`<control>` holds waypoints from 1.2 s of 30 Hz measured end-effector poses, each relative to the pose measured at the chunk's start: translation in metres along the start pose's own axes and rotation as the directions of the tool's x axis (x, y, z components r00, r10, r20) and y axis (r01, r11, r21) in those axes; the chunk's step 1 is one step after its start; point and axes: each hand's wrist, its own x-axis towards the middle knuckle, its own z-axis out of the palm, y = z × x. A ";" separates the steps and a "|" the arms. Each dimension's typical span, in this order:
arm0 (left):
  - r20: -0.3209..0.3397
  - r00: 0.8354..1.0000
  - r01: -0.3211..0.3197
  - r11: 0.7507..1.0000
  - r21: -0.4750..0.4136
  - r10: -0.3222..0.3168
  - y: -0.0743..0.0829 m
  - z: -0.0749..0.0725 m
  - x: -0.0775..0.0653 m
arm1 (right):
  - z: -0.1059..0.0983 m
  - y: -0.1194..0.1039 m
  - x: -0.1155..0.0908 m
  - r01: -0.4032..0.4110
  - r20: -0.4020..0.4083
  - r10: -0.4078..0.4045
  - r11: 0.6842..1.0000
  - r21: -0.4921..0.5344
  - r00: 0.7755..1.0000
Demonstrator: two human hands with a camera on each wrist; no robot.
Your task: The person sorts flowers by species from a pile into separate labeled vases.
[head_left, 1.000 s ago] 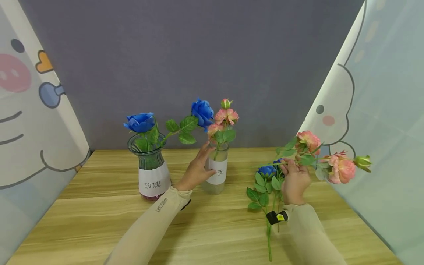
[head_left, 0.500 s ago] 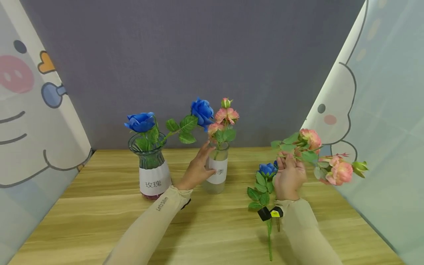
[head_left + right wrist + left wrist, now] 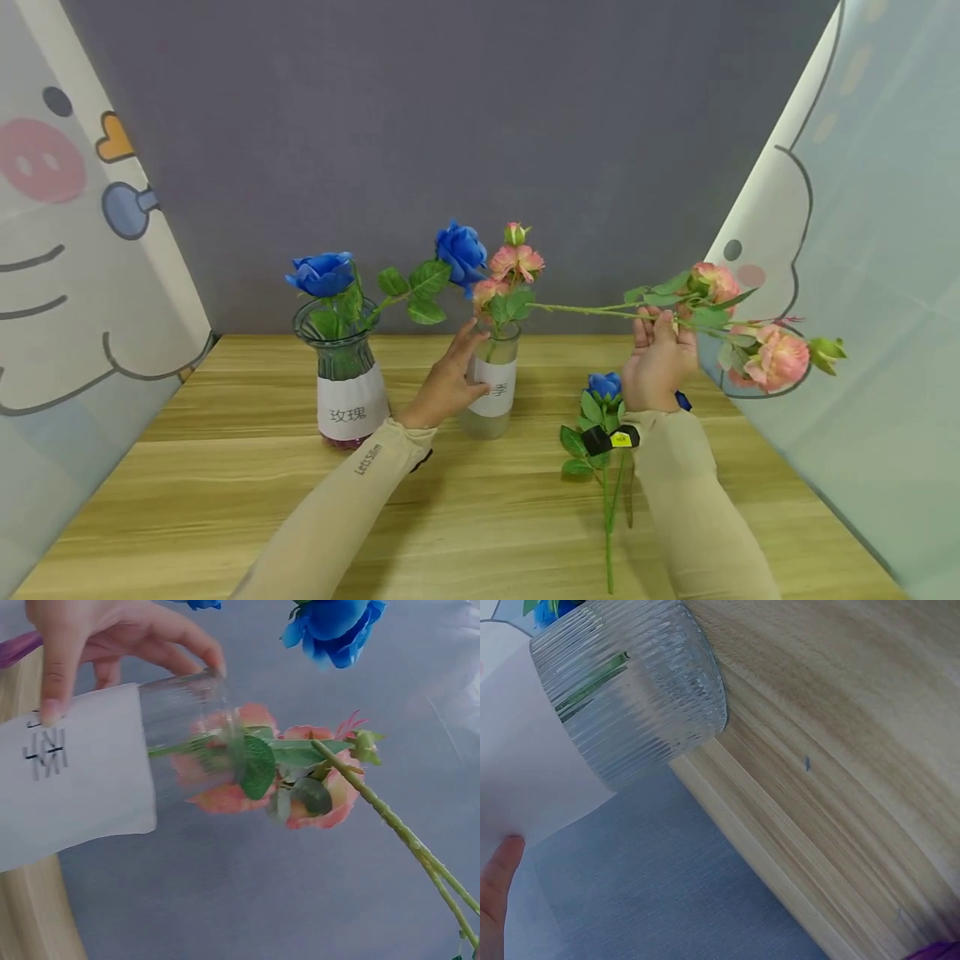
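My left hand (image 3: 444, 385) grips a clear ribbed glass vase (image 3: 486, 427) with a white label; its thumb presses the label in the right wrist view. One pink flower stem with leaves (image 3: 516, 265) stands in this vase. Off to the right, my right hand (image 3: 660, 367) holds an artificial pink flower spray (image 3: 780, 358) by its stem, palm turned up. The spray lies nearly level, blooms to the right. Its bare stem end (image 3: 330, 754) appears in front of the vase's flowers in the right wrist view. The left wrist view shows the ribbed vase base (image 3: 645, 697).
A wider glass vase (image 3: 352, 408), also labelled, stands left with two blue roses (image 3: 321, 275), one leaning right towards the pink flowers. More blue roses (image 3: 603, 386) lie on the wooden table (image 3: 480, 517), partly under the right forearm. A grey panel (image 3: 480, 150) closes the back.
My right hand has risen and turned its palm up, swinging the spray's stem out leftward to the vase's flowers. The left hand stays on the vase.
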 end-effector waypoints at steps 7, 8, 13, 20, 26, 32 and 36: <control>0.001 1.000 0.005 1.000 -0.005 -0.005 0.001 0.001 0.000 | 0.018 0.000 -0.004 0.024 0.079 -0.015 0.993 -0.116 0.997; 0.005 1.000 0.006 1.000 -0.005 -0.006 0.001 0.001 0.000 | 0.021 0.000 -0.004 0.034 0.097 -0.021 0.991 -0.131 0.995; 0.011 1.000 0.008 1.000 0.000 -0.008 0.002 0.001 0.001 | 0.033 0.001 -0.003 0.087 0.166 -0.057 0.980 -0.180 0.984; 0.004 1.000 0.004 1.000 0.011 -0.004 0.001 0.001 0.001 | 0.045 0.005 -0.002 0.142 0.268 -0.043 0.920 -0.364 0.962; -0.021 1.000 -0.015 1.000 -0.020 0.015 -0.003 0.002 -0.001 | 0.048 0.009 -0.007 0.208 0.367 -0.006 0.832 -0.514 0.930; -0.058 0.997 -0.052 0.998 -0.043 0.049 -0.004 0.004 -0.002 | 0.052 0.014 -0.010 0.248 0.426 0.008 0.802 -0.543 0.905; -0.066 0.996 -0.063 0.997 -0.035 0.061 -0.004 0.004 -0.001 | 0.054 0.017 -0.010 0.275 0.458 0.015 0.782 -0.559 0.889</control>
